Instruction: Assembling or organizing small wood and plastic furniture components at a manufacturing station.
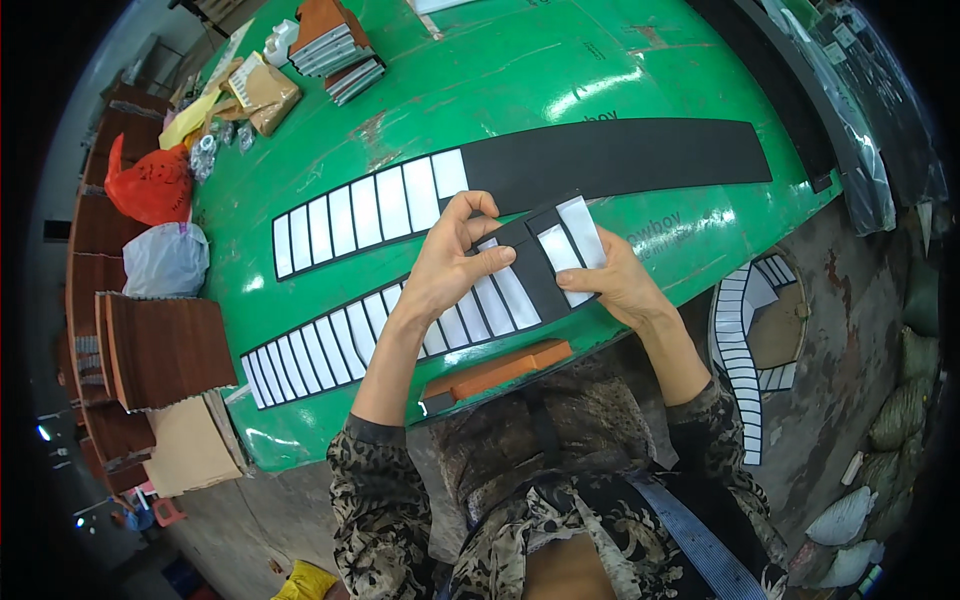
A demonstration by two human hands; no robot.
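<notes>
A long black strip [543,275] with a row of white rectangular pieces lies along the near side of the green table, its right end raised between my hands. My left hand [450,262] is at its far edge, thumb laid over the top and index finger curled above; its other fingertips are partly hidden. Pinched in my right hand [620,285] is the strip's right end, thumb pressing on a white piece [557,250]. A bare black section shows between the hands. Beyond lies a second black strip [620,160], white pieces [393,204] covering only its left part.
Stacked brown blocks [328,45], a red bag [150,185] and a white bag [168,260] are at the left. An orange-brown bar [497,372] rests by the table's near edge [640,325]. Another white-pieced strip [735,370] hangs by a round container on the right.
</notes>
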